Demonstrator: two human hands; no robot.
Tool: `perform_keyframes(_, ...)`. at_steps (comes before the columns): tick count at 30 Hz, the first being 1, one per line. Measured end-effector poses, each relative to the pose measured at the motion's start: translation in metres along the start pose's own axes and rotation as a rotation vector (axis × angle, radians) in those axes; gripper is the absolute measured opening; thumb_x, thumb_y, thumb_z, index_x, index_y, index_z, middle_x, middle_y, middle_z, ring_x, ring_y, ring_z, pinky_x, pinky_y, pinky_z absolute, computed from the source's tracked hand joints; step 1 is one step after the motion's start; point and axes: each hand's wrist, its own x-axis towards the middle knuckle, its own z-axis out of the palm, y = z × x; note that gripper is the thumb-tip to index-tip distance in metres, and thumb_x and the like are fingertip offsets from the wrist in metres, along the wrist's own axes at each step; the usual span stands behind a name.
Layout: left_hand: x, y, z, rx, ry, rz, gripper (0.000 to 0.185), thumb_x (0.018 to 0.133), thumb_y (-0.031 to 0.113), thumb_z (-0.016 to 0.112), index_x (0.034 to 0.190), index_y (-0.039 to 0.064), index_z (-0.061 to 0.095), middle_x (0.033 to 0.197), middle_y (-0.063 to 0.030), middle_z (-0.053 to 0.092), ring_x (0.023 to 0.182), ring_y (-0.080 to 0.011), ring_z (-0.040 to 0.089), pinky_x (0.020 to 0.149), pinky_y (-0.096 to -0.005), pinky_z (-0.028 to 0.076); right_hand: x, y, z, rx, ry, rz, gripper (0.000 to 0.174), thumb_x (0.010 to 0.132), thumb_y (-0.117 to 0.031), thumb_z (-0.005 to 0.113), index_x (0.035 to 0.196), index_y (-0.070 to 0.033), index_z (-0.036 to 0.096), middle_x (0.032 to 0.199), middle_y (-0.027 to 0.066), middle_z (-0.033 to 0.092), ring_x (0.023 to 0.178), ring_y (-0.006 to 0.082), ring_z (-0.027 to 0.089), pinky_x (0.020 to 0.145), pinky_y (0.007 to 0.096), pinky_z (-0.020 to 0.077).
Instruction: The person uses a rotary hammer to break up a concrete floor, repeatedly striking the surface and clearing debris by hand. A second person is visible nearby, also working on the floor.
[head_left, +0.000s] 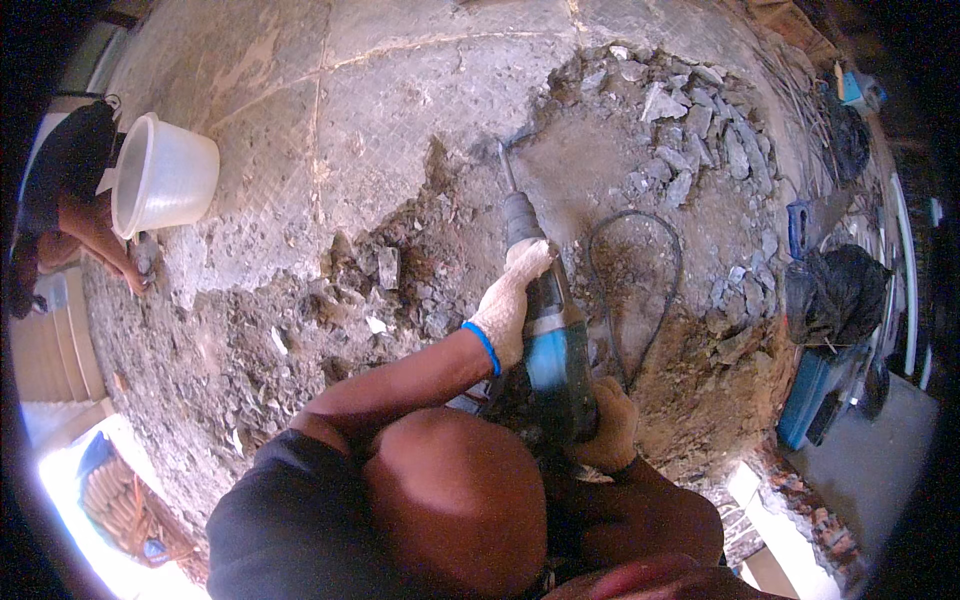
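Observation:
A blue and black demolition hammer (556, 364) slants forward and down over the broken floor. My left hand (517, 281), in a white knit glove with a blue cuff, grips its front section behind the chuck. At the rear end my right hand (613, 427), also gloved, is closed around the handle; its fingers are partly hidden by the tool body. The steel chisel bit (507, 166) reaches the edge of the unbroken concrete slab (420, 97), where the contact point looks blurred. A black power cable (679, 262) loops on the soil to the right of the tool.
Concrete rubble (697, 135) is heaped at the upper right. At left, another person (75, 165) crouches beside a white plastic bucket (176, 176), one hand at the floor. Black plastic bags (844, 292) and a blue case (806, 397) line the right side. Loose chunks cover the uneven ground.

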Motion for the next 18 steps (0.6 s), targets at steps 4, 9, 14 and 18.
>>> perform_keyframes(4, 0.004, 0.0, -0.004, -0.016, -0.006, -0.032, 0.047, 0.097, 0.059, 0.081, 0.119, 0.02, 0.067, 0.101, -0.0063, 0.072, 0.087, -0.0314, 0.073, 0.086, -0.058, 0.064, -0.001, 0.004, 0.006, -0.013, -0.001, 0.002, 0.061, 0.066, -0.044, 0.097, 0.121, -0.02, 0.081, 0.104, 0.0167, 0.076, 0.094, 0.0429, 0.076, 0.082, 0.0524, 0.0629)
perform_keyframes(9, 0.004, 0.001, -0.007, -0.057, -0.045, -0.067, 0.046, 0.098, 0.058, 0.08, 0.115, 0.018, 0.067, 0.096, -0.0077, 0.072, 0.082, -0.0318, 0.073, 0.083, -0.0557, 0.064, -0.002, 0.003, 0.007, -0.041, -0.064, 0.083, 0.07, 0.067, -0.049, 0.099, 0.129, -0.024, 0.081, 0.113, 0.0182, 0.078, 0.1, 0.0429, 0.078, 0.087, 0.0532, 0.0645)
perform_keyframes(14, 0.006, 0.001, -0.01, -0.073, -0.042, -0.064, 0.044, 0.098, 0.057, 0.08, 0.113, 0.017, 0.068, 0.095, -0.0079, 0.073, 0.08, -0.0311, 0.073, 0.081, -0.0535, 0.063, 0.002, -0.002, 0.012, -0.131, -0.003, 0.005, 0.051, 0.063, -0.036, 0.097, 0.105, -0.015, 0.078, 0.1, 0.0134, 0.073, 0.093, 0.0417, 0.074, 0.08, 0.0504, 0.0612)
perform_keyframes(18, 0.011, 0.0, -0.012, -0.073, -0.043, -0.058, 0.044, 0.097, 0.056, 0.081, 0.114, 0.017, 0.068, 0.096, -0.0077, 0.073, 0.08, -0.031, 0.073, 0.08, -0.053, 0.063, 0.006, -0.005, 0.007, -0.006, 0.008, -0.028, 0.052, 0.062, -0.036, 0.097, 0.105, -0.015, 0.077, 0.1, 0.014, 0.072, 0.094, 0.0427, 0.074, 0.08, 0.0516, 0.0603)
